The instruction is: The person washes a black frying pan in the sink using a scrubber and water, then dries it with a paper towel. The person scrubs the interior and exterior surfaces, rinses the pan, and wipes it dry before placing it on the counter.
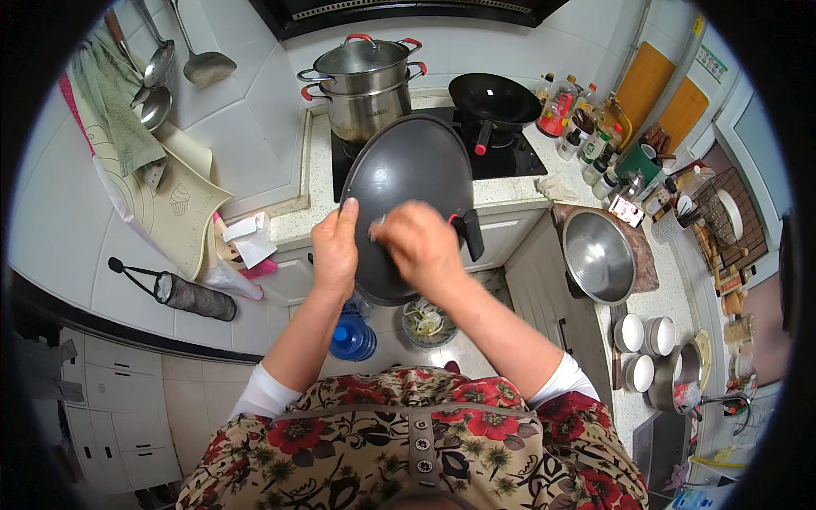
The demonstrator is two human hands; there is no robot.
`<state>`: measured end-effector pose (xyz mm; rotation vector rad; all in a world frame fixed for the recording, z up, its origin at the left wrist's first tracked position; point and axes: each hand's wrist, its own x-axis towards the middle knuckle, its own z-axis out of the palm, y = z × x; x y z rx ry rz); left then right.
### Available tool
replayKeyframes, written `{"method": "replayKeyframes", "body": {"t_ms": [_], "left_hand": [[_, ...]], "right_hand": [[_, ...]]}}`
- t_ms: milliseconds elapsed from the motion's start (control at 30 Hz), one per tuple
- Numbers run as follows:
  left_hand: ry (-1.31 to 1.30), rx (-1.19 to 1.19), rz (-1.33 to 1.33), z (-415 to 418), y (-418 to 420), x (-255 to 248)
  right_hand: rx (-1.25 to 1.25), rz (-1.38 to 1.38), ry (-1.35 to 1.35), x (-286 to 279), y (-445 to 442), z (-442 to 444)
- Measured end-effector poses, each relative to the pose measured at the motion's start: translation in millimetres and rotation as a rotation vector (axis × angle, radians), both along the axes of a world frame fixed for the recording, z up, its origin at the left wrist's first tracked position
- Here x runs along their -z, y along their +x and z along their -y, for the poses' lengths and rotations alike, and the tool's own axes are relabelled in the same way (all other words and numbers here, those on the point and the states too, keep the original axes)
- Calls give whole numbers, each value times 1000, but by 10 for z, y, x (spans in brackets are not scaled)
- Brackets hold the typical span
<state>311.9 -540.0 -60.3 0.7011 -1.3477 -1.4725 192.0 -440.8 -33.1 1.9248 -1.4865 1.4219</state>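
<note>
A dark grey pan [408, 159] is held up, tilted, between me and the stove. Its black handle [472, 234] sticks out at the right, with a bit of red at the joint. My left hand [336, 248] grips the pan's left rim, thumb on the surface facing me. My right hand [421, 245] is over that surface, fingers curled and blurred by motion. A small pale spot shows by its fingertips; whether it is something held is unclear.
Behind the pan stand a steel steamer pot [366, 83] and a black wok [494, 102] on the black hob [510, 159]. Rightward on the counter are a steel basin [599, 258], white bowls [630, 333] and bottles. A blue water jug [352, 338] and a scrap-filled bin [428, 324] stand below.
</note>
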Motion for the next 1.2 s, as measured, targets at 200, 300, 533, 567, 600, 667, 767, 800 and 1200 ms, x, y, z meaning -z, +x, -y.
{"method": "replayKeyframes", "body": {"t_ms": [200,300,533,567,600,667,767,800,1200], "left_hand": [[-14,-63,-29,-56,-26,-88],[-26,-63,-6,-78,94,-224],[-128,-51,4,-214,-77,-271],[-126,-52,-30,-245,-106,-299],[-134,-62,-12,-260,-118,-318],[-151,-78,24,-254,-142,-346],[-167,-97,4,-181,-108,-261],[-150,-104,-9,-195,-146,-266],[37,-67,-131,-213,-109,-427]], "right_hand": [[-41,2,387,630,-264,-614],[31,62,124,135,-479,-528],[419,450,399,-191,-1182,-56],[315,533,407,-181,-1215,-51],[219,618,422,-143,-1252,-72],[48,691,462,-68,-1303,-77],[137,329,481,-296,-976,-152],[-29,288,511,-281,-954,-155],[-235,768,335,-436,-1421,-127]]}}
